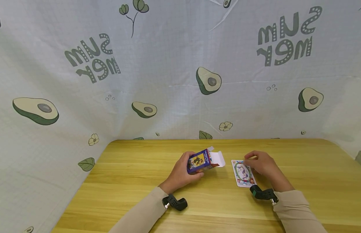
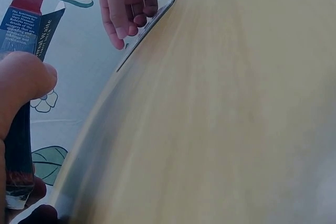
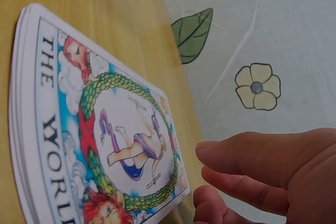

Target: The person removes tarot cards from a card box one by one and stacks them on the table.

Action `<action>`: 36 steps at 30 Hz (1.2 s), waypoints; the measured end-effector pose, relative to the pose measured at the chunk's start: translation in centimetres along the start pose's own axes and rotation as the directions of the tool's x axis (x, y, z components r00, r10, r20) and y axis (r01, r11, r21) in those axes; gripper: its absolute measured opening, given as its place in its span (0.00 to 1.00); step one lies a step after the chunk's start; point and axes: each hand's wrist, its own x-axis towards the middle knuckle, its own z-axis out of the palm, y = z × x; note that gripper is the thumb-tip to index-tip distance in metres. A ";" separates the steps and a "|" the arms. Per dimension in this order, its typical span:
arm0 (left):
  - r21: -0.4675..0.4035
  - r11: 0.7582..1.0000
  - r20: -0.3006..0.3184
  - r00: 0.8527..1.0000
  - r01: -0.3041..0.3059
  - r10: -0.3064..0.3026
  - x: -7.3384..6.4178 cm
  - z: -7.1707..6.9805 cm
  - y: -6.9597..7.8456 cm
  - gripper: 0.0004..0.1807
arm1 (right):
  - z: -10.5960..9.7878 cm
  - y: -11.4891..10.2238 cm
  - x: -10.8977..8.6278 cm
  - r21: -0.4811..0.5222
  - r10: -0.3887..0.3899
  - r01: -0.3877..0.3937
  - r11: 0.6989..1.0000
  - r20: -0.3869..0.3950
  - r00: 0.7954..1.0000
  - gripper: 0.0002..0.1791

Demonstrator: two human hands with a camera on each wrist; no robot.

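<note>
My left hand [image 1: 180, 174] grips a purple tarot card box [image 1: 197, 160] above the table, thumb along the near side and fingers behind it. The box is tilted, and its white end flap [image 1: 217, 158] stands open toward the right. A small stack of tarot cards [image 1: 242, 173] lies face up on the table, with "The World" on top in the right wrist view. Over the stack's far right corner hovers my right hand [image 1: 263, 165], fingers loosely bent. In the right wrist view its fingertips [image 3: 207, 150] appear apart from the cards. How full the box is, I cannot tell.
The wooden table [image 1: 134, 181] reaches back to a pale curtain [image 1: 174, 64] printed with avocados, which hangs behind it and on the left. A black wrist camera [image 1: 177, 203] sits on the left wrist, another camera [image 1: 263, 194] on the right one, close to the cards.
</note>
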 end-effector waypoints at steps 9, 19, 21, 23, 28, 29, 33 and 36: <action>-0.009 1.000 0.000 1.000 0.003 -0.003 0.1 0.1 0.0 0.40 | -0.2 -1.4 -0.6 -0.003 -0.096 0.096 0.995 -0.028 0.995 0.21; -0.006 1.000 0.000 1.000 0.006 -0.006 0.1 0.0 0.2 0.39 | -0.7 -3.0 -1.3 0.046 -0.206 0.207 0.977 -0.026 0.978 0.23; -0.009 1.000 0.005 1.000 0.009 -0.009 0.1 0.0 0.2 0.39 | -0.7 -3.4 -1.6 0.061 -0.221 0.222 0.973 -0.017 0.975 0.23; -0.015 1.000 0.010 1.000 0.009 -0.009 0.0 0.0 0.3 0.40 | -0.7 -3.9 -1.9 0.079 -0.228 0.229 0.970 -0.010 0.974 0.23; -0.011 1.000 0.015 1.000 0.011 -0.011 -0.1 -0.1 0.4 0.40 | -0.2 -5.1 -2.5 0.145 -0.243 0.240 0.960 0.002 0.970 0.22; -0.008 1.000 0.015 1.000 0.011 -0.011 -0.1 -0.1 0.4 0.40 | -0.1 -5.3 -2.6 0.154 -0.248 0.244 0.957 0.002 0.969 0.21; -0.015 1.000 0.015 1.000 0.004 -0.004 0.0 -0.1 0.5 0.40 | 0.6 -6.1 -2.9 0.180 -0.269 0.266 0.947 -0.010 0.963 0.19; -0.026 1.000 0.012 1.000 -0.001 0.001 0.0 -0.1 0.5 0.40 | 1.1 -6.7 -3.0 0.191 -0.287 0.284 0.939 -0.014 0.958 0.18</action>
